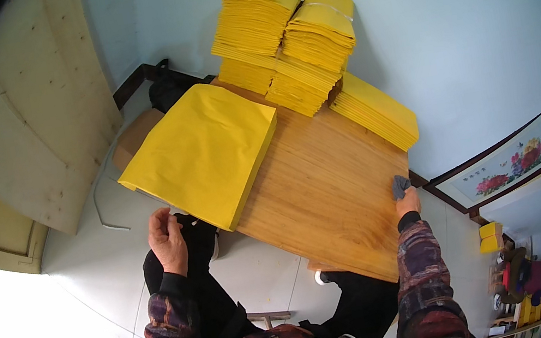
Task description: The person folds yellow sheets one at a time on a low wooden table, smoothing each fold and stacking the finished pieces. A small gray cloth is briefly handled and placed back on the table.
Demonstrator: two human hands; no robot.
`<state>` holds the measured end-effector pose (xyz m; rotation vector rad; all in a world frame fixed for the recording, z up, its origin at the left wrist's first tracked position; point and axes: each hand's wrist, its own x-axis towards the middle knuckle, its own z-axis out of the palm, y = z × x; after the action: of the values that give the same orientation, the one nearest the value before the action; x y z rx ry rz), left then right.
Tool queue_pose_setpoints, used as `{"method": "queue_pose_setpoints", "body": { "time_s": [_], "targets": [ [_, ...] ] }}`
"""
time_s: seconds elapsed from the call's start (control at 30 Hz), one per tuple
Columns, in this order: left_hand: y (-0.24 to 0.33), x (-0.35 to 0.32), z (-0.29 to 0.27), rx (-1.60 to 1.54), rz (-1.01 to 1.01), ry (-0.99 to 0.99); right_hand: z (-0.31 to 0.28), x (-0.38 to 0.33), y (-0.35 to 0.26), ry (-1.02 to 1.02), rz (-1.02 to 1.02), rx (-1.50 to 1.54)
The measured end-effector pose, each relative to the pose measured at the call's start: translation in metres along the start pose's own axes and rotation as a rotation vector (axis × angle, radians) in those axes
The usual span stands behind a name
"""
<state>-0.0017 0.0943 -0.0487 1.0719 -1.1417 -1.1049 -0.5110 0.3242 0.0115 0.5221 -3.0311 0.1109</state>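
On the left part of the wooden table (pixel 331 187) lies a thick pile of yellow sheet-like bags (pixel 203 148), its near left side jutting past the table edge. Just below that overhanging side is my left hand (pixel 167 245), fingers loosely bent and a little apart, with nothing visible in them. My right hand (pixel 408 202) is closed round a crumpled grey cloth (pixel 401 186) at the table's right edge.
Tall tied bundles of folded yellow bags (pixel 267 19) stand at the table's back against the wall. A lower yellow stack (pixel 375 110) leans to their right. A framed flower picture (pixel 505 162) is at right. Farther off, a person (pixel 536 278) sits beside yellow piles.
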Motion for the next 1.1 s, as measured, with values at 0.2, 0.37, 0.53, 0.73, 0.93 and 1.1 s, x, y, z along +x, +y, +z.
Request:
{"method": "queue_pose_setpoints", "body": {
  "time_s": [0.2,0.37,0.53,0.73,0.93,1.1],
  "targets": [
    [-0.006,-0.001,-0.003,0.000,0.001,0.005,0.011,0.007,0.003,0.110,-0.061,0.020],
    [-0.019,0.004,-0.005,0.004,0.035,-0.009,0.018,0.023,0.017,0.259,-0.135,0.345],
    [-0.026,0.007,-0.009,0.037,0.054,-0.030,-0.004,0.036,0.022,0.040,-0.003,0.968],
    [-0.022,0.006,-0.008,0.056,0.070,-0.023,-0.015,-0.036,0.000,-0.469,-0.286,0.986],
    [0.021,-0.019,0.001,0.300,0.329,-0.014,-0.019,-0.121,-0.012,-0.104,-0.873,0.348],
    [0.073,-0.093,0.041,0.300,0.486,-0.482,-0.012,-0.136,-0.009,0.008,-0.593,0.472]
  ]
}}
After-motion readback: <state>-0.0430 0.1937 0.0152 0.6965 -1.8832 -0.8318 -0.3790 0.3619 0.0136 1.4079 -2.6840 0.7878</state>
